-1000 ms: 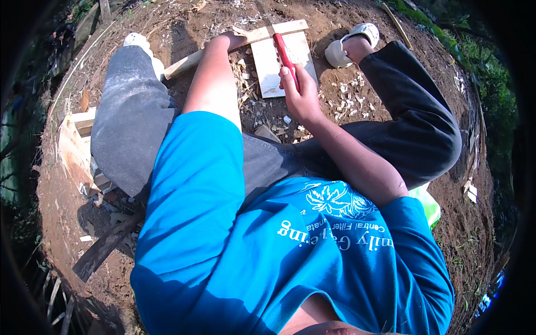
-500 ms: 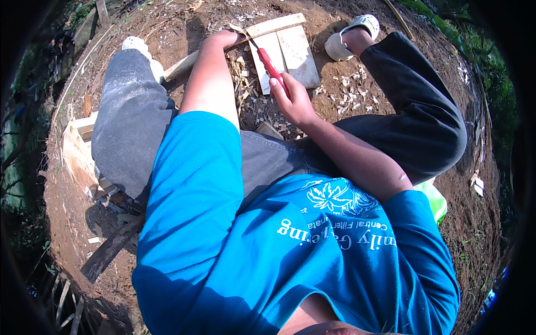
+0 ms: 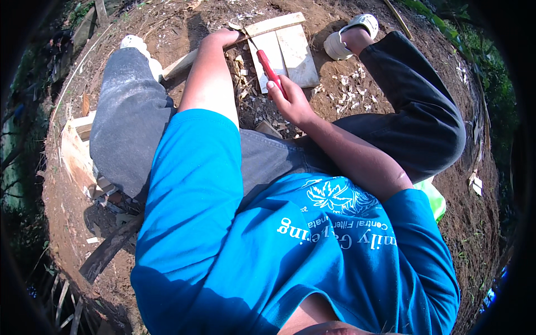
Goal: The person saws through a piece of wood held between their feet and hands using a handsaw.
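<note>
The pale wooden strip [image 3: 274,25] runs past the left hand [image 3: 222,38], one end toward 8 o'clock, the other between 2 and 3. The right hand [image 3: 293,101] is closed around a red-handled knife [image 3: 268,66] pointing to 11 o'clock, where its blade meets the strip. The left fingers are out of sight, so I cannot tell their grip; that arm covers part of the strip. The blade's tip blurs. Narrow and smooth-looking, the strip crosses above two pale boards [image 3: 296,53].
</note>
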### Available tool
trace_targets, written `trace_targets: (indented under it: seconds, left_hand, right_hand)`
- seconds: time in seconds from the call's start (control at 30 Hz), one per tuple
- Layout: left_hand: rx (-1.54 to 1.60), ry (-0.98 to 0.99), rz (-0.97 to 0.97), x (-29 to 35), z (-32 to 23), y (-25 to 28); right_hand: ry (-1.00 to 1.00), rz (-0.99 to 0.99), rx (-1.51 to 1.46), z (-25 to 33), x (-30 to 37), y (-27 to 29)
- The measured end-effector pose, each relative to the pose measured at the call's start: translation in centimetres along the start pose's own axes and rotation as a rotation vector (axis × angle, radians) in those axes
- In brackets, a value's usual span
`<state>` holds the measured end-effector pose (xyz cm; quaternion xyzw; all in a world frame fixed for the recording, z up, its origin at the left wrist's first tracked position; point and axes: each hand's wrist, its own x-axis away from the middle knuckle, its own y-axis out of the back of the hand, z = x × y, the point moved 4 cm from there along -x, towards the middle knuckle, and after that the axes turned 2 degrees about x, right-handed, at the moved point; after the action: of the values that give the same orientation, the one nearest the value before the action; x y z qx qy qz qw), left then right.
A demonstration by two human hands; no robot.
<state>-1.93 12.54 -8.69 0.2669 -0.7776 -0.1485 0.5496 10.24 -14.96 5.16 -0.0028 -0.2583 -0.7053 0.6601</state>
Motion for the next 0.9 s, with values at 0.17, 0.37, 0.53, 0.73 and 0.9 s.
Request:
trace_targets:
  seconds: [0.17, 0.37, 0.53, 0.73, 0.9]
  left_hand:
    - [0.005, 0.001, 0.004, -0.3, 0.2, 0.0]
    - [-0.018, -0.016, -0.092, 0.5, -0.2, -0.3]
    - [-0.282, 0.0, -0.09, 3.3, -1.1, -0.4]
    - [-0.406, -0.114, -0.327, 6.3, -1.6, -0.5]
    - [-0.307, -0.079, -0.344, 6.5, -2.0, -0.1]
  right_hand:
    - [-0.058, 0.08, 0.07, -1.6, -0.3, -0.5]
    - [-0.094, 0.097, 0.117, -2.1, -0.4, -1.0]
    - [-0.126, 0.064, 0.171, -4.2, -0.5, -1.9]
    - [-0.125, 0.057, 0.122, -5.8, -1.2, -2.5]
    - [-0.113, 0.126, 0.322, -4.8, -1.6, -1.3]
